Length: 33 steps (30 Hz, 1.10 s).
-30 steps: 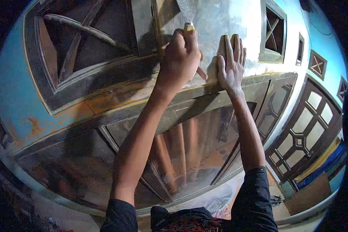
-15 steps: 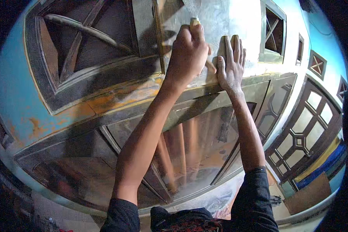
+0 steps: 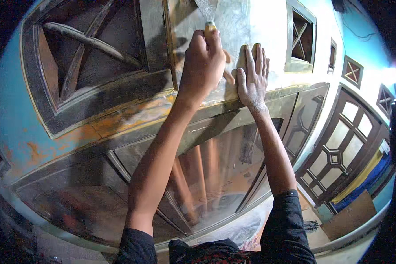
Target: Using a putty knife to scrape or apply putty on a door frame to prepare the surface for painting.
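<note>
My left hand (image 3: 202,66) is closed around the yellowish handle (image 3: 210,30) of a scraper. Its flat, whitish-dusted metal blade (image 3: 206,9) points up against the wall and is cut off by the top edge of the view. Just to the right, my right hand (image 3: 252,79) lies flat on the pale grey-white wall (image 3: 237,26), fingers stretched upward and thumb out to the side. Pale dust coats that hand and wrist. Both hands are above the ledge (image 3: 233,104) over the window.
A dark wooden vent frame with crossed bars (image 3: 92,42) sits at the upper left. Below the ledge are glass window panes (image 3: 224,158) with orange-brown curtains behind. A smaller vent (image 3: 301,35) and a panelled door (image 3: 339,149) stand to the right. A brown board (image 3: 350,218) leans low beside the door.
The view has turned slightly, so the scene sits further left and a bright light shows at the far right. The scraper is slightly lower; my right hand stays pressed on the wall.
</note>
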Motion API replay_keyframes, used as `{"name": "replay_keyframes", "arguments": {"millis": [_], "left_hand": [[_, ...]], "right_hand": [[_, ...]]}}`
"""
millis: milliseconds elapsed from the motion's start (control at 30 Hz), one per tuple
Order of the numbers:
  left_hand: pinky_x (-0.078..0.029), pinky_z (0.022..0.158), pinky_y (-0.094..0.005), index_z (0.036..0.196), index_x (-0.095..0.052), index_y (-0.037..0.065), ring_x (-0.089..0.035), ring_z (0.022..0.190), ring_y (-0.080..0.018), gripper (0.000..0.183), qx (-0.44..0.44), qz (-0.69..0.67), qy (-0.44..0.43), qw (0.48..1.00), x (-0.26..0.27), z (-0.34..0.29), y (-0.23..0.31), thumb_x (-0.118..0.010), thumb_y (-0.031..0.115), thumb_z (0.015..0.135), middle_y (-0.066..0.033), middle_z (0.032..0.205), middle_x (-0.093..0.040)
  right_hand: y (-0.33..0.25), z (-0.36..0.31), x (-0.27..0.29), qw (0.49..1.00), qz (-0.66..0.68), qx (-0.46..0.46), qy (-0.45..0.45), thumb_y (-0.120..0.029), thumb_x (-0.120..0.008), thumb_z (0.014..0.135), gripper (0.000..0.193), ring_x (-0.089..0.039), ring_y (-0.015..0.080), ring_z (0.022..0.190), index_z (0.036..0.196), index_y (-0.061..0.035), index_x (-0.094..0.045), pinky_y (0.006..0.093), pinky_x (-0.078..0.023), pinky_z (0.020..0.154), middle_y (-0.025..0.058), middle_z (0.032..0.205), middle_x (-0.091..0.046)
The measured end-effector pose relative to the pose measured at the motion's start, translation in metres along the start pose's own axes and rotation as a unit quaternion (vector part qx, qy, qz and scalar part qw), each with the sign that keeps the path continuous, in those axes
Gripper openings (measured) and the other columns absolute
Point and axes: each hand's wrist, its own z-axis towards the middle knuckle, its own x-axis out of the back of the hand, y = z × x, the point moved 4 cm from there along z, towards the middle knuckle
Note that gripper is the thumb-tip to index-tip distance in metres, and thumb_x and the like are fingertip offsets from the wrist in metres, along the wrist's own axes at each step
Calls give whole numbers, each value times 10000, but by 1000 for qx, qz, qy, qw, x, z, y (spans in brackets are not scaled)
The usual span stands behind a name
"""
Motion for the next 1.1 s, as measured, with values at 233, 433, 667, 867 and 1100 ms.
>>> {"name": "replay_keyframes", "arguments": {"millis": [233,433,667,867,1100], "left_hand": [[-507,434,-337,984,-464,-31,-635,461,-230,415,19,-4,-18,1000,4,1,3,-361,370,1013,-131,658,-623],[-474,362,-332,915,-494,-29,-619,421,-243,415,-56,73,4,996,23,16,-2,-349,348,1013,-159,653,-622],[-471,352,-349,843,-493,-42,-624,426,-250,461,-57,80,-27,995,29,37,19,-321,352,1010,-163,665,-641],[-473,426,-343,912,-469,1,-611,491,-226,352,73,27,-47,996,1,-37,-2,-381,324,1021,-100,585,-560],[-492,723,-514,1330,-268,-185,-595,858,-501,567,-106,193,-94,971,-33,-105,-36,-473,178,946,-366,898,-591]], "right_hand": [[5,-1,1,1000,0,-2,-8,-333,-475,921,591,-186,358,1429,1472,-161,-346,514,-93,1164,186,1542,-217],[0,0,0,1000,16,2,-5,-343,-449,931,580,-170,362,1435,1472,-161,-346,510,-78,1165,189,1545,-209],[-3,0,4,1000,28,2,-10,-305,-473,911,597,-173,376,1431,1474,-160,-337,516,-74,1162,199,1533,-228],[-20,2,35,931,330,-152,-26,-249,-453,984,356,-444,307,1269,1235,-35,-586,411,-365,1045,198,1355,-476],[-77,-48,64,712,564,-387,-154,-294,-437,1019,372,-474,86,852,1217,-9,-572,236,-414,792,25,958,-575]]}}
